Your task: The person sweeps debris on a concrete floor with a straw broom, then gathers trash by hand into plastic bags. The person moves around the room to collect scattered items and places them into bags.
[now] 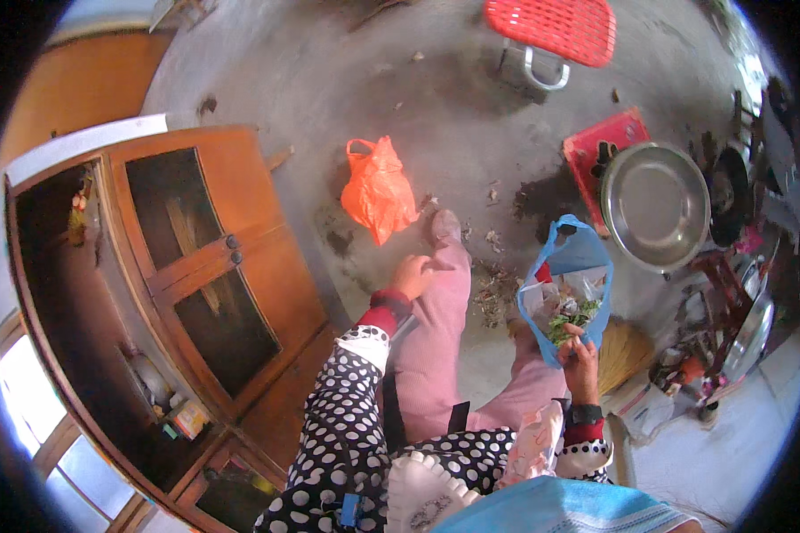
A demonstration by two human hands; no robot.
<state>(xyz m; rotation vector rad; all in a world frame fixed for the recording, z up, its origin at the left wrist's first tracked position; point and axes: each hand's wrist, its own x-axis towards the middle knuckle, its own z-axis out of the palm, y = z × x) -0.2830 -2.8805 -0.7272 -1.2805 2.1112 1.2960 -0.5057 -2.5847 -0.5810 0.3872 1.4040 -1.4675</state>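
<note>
My left hand (413,276) rests against the knee of the pink trousers (433,333), its fingers partly curled; whether it holds anything is hidden. At the right, my right hand (579,360) is at the near rim of a blue plastic bag (590,256), with its fingers bent over the edge. Whether they grip the bag or some greens cannot be told. Inside the bag lie green leafy scraps (563,328), clear plastic and other refuse. An orange plastic bag (379,193) stands on the floor beyond my left hand.
A wooden cabinet (240,180) fills the left side. A metal basin (657,206) overlaps a red board or box (577,143) at the right. Beyond are a red woven-seat stool (553,26) and scattered debris (490,293). A straw broom (627,353) lies beside the blue bag.
</note>
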